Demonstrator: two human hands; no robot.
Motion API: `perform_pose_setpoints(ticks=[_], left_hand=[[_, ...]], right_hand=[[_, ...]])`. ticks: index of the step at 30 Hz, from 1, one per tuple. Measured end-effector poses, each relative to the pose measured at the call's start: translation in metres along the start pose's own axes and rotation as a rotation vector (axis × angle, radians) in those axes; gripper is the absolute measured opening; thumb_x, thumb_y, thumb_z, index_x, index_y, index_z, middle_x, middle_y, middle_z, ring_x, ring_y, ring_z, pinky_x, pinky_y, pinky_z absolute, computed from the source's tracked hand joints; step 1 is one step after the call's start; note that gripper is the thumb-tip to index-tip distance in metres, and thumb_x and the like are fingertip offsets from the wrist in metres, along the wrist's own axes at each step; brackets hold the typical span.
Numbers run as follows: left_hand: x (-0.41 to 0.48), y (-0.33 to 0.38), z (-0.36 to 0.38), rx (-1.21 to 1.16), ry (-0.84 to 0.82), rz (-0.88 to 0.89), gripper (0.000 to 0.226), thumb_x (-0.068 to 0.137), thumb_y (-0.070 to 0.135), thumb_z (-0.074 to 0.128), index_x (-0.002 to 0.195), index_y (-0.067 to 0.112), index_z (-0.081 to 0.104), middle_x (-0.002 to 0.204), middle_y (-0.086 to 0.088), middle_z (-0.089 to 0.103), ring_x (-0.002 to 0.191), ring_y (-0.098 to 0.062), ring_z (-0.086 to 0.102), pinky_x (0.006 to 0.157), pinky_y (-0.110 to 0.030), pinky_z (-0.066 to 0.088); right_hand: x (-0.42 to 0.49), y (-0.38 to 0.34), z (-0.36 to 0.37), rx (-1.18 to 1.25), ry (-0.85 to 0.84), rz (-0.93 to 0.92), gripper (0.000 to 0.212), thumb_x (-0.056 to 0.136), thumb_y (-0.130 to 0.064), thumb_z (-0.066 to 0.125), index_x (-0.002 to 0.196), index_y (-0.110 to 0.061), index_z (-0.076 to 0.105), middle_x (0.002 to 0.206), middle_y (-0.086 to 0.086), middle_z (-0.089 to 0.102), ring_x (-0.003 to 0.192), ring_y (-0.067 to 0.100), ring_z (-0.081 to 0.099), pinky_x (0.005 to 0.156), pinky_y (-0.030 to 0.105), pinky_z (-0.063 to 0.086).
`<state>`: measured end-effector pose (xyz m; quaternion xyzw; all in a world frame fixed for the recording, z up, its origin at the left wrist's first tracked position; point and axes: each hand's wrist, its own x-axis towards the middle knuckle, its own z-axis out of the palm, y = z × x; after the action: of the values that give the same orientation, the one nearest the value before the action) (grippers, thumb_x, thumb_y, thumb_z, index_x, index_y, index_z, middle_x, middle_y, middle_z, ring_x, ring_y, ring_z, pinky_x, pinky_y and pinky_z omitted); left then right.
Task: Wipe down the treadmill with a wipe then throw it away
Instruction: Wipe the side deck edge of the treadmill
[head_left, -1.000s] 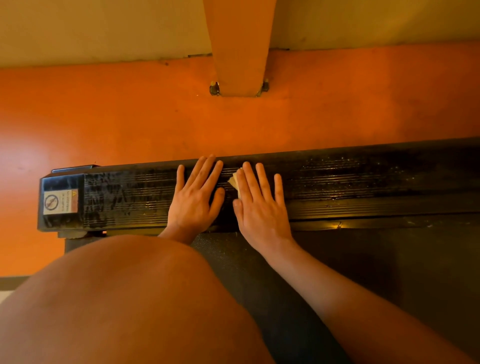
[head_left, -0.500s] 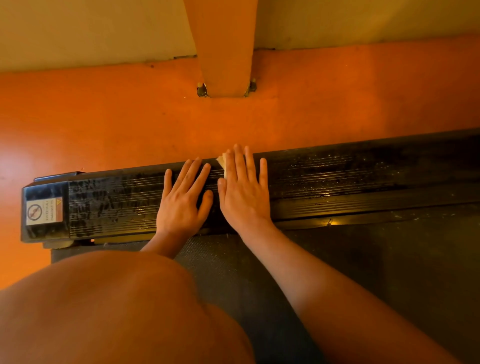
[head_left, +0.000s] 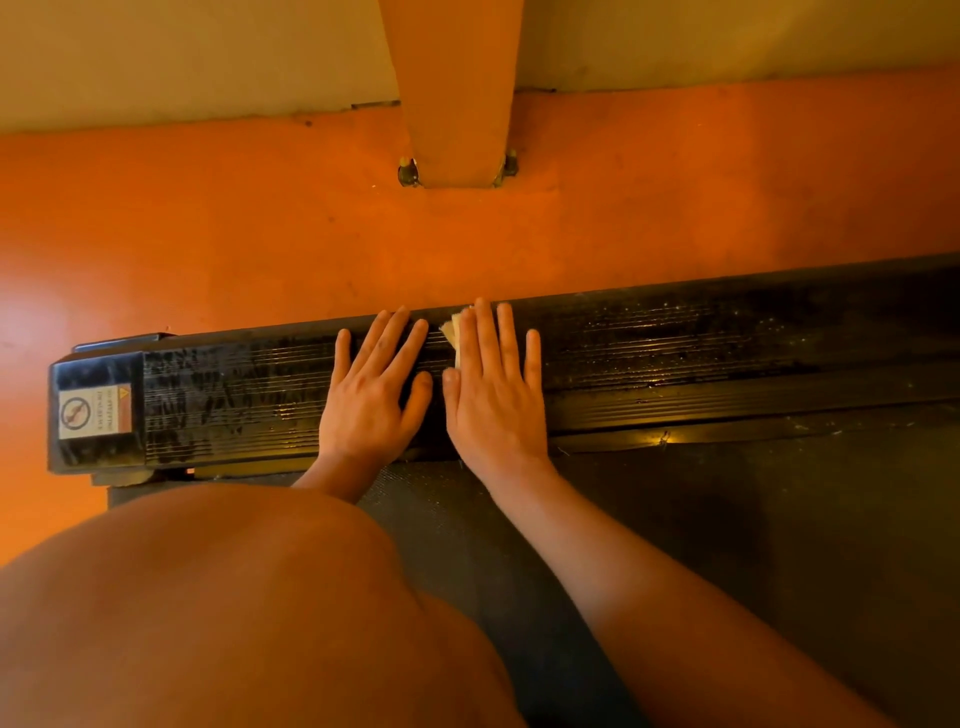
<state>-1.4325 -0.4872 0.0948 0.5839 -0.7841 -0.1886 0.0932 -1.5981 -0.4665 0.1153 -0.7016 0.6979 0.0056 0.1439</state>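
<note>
Lower left of the frame: a bare knee (head_left: 208, 597), nearest the camera, hiding the left forearm. Lower right: the right forearm (head_left: 649, 587), which runs up toward the centre across the dark belt (head_left: 779, 545) of the treadmill (head_left: 727, 415). Centre: both hands lie palm down, side by side and just apart, on the black ribbed side rail (head_left: 701, 353) that crosses the frame from left to right. The left hand (head_left: 371, 395) rests flat on the rail with straight, slightly spread fingers and grasps nothing. The right hand (head_left: 493, 395) is likewise flat, its fingers straight, and presses the wipe (head_left: 453, 332) against the rail rather than clenching it; only a pale corner of the wipe shows beside the index finger, near the far edge of the rail. The rail surface left of the hands shows streaky, wet-looking marks. Far left: the rail's end cap carries a warning label (head_left: 93, 413), its print too small to read. Beyond the rail: an orange floor (head_left: 260, 223). Upper centre: an orange post (head_left: 452, 88) meets the floor, with a bolt (head_left: 408, 169) at each side of its foot. Top edge: a pale wall (head_left: 182, 52).
</note>
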Motion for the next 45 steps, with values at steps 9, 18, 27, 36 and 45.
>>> perform_pose_setpoints(ticks=[9,18,27,36,45], left_hand=[[0.0,0.001,0.001,0.002,0.0,-0.002,0.058,0.107,0.045,0.033,0.161,0.024,0.028,0.17,0.0,0.019,0.158,-0.015,0.006,0.128,-0.053,0.002],[-0.001,0.0,0.002,0.022,0.008,-0.001,0.058,0.107,0.045,0.032,0.161,0.024,0.029,0.169,-0.001,0.021,0.158,-0.016,0.008,0.128,-0.053,0.004],[-0.001,0.004,-0.001,0.017,0.012,-0.001,0.058,0.107,0.044,0.033,0.161,0.023,0.03,0.169,-0.001,0.021,0.158,-0.018,0.009,0.128,-0.052,0.004],[0.0,0.002,0.0,0.015,0.01,0.0,0.057,0.108,0.044,0.033,0.161,0.024,0.029,0.169,-0.001,0.02,0.158,-0.016,0.008,0.128,-0.051,0.002],[-0.002,0.001,0.002,0.018,0.027,0.012,0.057,0.108,0.043,0.034,0.161,0.023,0.03,0.169,-0.002,0.021,0.158,-0.018,0.009,0.128,-0.051,0.002]], right_hand=[[0.025,0.002,-0.008,0.009,0.0,0.064,0.063,0.11,-0.043,0.02,0.165,-0.014,0.005,0.172,0.009,0.0,0.159,0.027,-0.007,0.127,0.054,-0.001],[-0.016,0.003,0.002,-0.019,-0.005,-0.011,0.065,0.11,-0.042,0.025,0.165,-0.015,0.005,0.172,0.008,-0.001,0.159,0.027,-0.008,0.127,0.054,-0.001],[-0.024,0.016,-0.002,-0.016,-0.004,-0.002,0.064,0.11,-0.043,0.02,0.165,-0.013,0.005,0.172,0.009,0.0,0.159,0.027,-0.007,0.127,0.055,0.003],[0.003,0.032,-0.011,-0.019,0.032,-0.004,0.061,0.11,-0.042,0.022,0.165,-0.018,0.01,0.173,0.006,0.005,0.159,0.028,-0.003,0.127,0.056,0.006],[0.027,0.032,-0.015,-0.026,0.021,-0.001,0.062,0.11,-0.041,0.024,0.165,-0.017,0.011,0.173,0.007,0.006,0.159,0.028,-0.003,0.127,0.057,0.007]])
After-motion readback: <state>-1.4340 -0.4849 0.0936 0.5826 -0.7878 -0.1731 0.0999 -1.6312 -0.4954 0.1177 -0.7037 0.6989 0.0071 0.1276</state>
